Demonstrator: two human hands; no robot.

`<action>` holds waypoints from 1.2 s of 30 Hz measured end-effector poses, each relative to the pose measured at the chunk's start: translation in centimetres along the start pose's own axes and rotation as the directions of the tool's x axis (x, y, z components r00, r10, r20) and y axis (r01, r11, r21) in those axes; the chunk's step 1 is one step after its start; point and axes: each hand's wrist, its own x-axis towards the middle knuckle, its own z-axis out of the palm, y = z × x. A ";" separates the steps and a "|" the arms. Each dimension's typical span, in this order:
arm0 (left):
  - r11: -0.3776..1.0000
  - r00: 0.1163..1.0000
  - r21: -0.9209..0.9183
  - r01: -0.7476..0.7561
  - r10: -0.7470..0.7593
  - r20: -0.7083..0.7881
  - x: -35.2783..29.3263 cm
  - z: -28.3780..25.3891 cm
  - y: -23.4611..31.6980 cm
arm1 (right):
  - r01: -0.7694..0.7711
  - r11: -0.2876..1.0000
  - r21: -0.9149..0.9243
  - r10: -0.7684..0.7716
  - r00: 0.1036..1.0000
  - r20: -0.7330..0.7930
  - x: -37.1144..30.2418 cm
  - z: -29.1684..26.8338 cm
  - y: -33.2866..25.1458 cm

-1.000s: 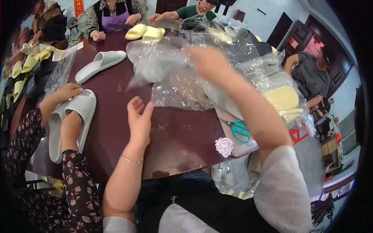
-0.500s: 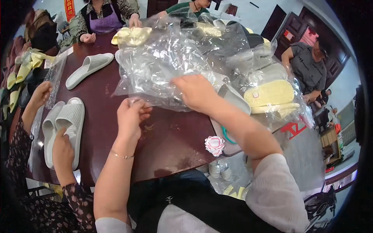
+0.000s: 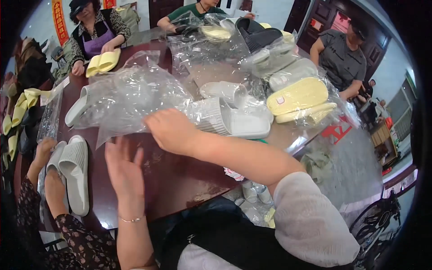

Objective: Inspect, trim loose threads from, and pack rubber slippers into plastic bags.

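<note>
A clear plastic bag lies spread and crumpled across the dark red table in front of me. My right hand is closed on the bag's near edge. My left hand is just below that edge, fingers apart, slightly blurred and holding nothing. Right of my right hand lies a grey ribbed slide slipper, with another pale slipper behind it. A grey slipper shows at the bag's left end.
At left, a co-worker's hands hold a pair of grey slippers. Bagged yellow slippers and dark slippers are piled at right. Across the table, another person touches yellow slippers. A red-and-white roll sits near the edge.
My right hand has moved left with the bag, uncovering grey slippers at right. My left hand has moved left and down, its fingers spreading. Across the table, the person now has hands on yellow slippers.
</note>
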 end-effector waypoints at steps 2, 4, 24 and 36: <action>0.999 0.996 0.037 0.017 -0.014 -0.089 0.0 -0.1 -0.5 | -0.029 0.999 0.015 0.029 0.998 0.052 0.2 0.5 -0.9; 0.990 0.999 0.138 0.019 -0.013 -0.046 2.1 -1.7 -1.4 | 0.226 0.974 -0.033 -0.226 0.974 -0.002 -1.2 3.2 -2.4; 0.999 1.000 0.046 0.000 0.001 -0.009 2.6 -7.4 4.0 | -0.276 0.748 0.603 0.463 0.868 -0.178 2.0 -14.3 11.2; 0.981 0.977 0.095 -0.169 0.153 0.149 -0.4 -2.4 2.1 | 0.176 0.984 0.010 -0.176 0.976 0.127 0.3 -3.9 -2.8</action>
